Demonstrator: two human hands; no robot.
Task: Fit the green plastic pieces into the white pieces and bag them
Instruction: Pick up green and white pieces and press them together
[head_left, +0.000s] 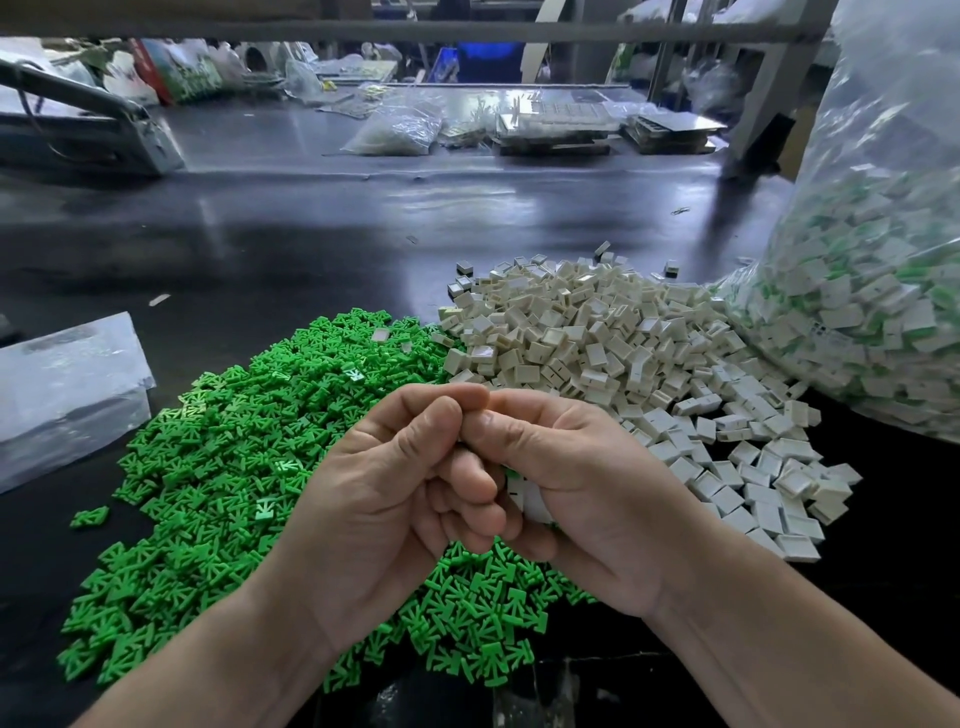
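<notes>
Lying flat at 9 o'clock on dark table (311, 234): folded clear plastic (67, 384). Spread from 7 to 10 o'clock: green pieces (223, 457). At 6 o'clock: left hand (384, 499), fingers curled, tips meeting right hand (582, 499); pinched contents hidden, cannot tell. Right hand gripping white piece (530, 493) in palm. Heaped at 1 o'clock: white pieces (623, 353). At 3 o'clock: large clear bag (872, 312) of fitted pieces.

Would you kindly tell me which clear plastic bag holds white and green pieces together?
The big bulging bag at the far right, beside the white pile; the flat bag on the left shows no pieces.
</notes>
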